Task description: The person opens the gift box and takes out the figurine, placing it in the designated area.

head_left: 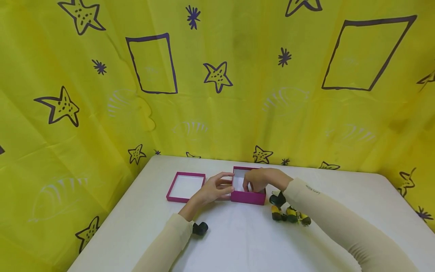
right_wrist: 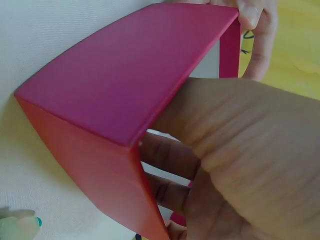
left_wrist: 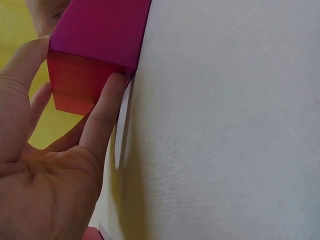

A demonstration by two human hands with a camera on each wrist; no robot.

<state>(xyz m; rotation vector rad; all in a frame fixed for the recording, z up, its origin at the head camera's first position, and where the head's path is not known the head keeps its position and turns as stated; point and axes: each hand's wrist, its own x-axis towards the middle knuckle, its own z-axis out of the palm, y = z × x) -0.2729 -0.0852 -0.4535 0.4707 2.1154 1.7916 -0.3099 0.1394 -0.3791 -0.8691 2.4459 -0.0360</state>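
Observation:
A magenta box (head_left: 248,197) with a white inside stands open on the white table. My left hand (head_left: 210,190) is at its left end, fingers spread; in the left wrist view the fingertips touch the end wall of the box (left_wrist: 82,75), at its upper edge and near the bottom corner. From above, my right hand (head_left: 259,178) reaches into the box, its fingers bent downward. The right wrist view shows the right hand (right_wrist: 240,145) inside the box walls (right_wrist: 120,75), with the fingertips hidden; whether they hold anything I cannot tell.
A shallow magenta lid (head_left: 186,187), white inside, lies left of the box. Several small yellow and dark green things (head_left: 291,215) sit in front of the box, beside the right forearm. Behind the table hangs a yellow curtain (head_left: 244,113) with drawn starfish.

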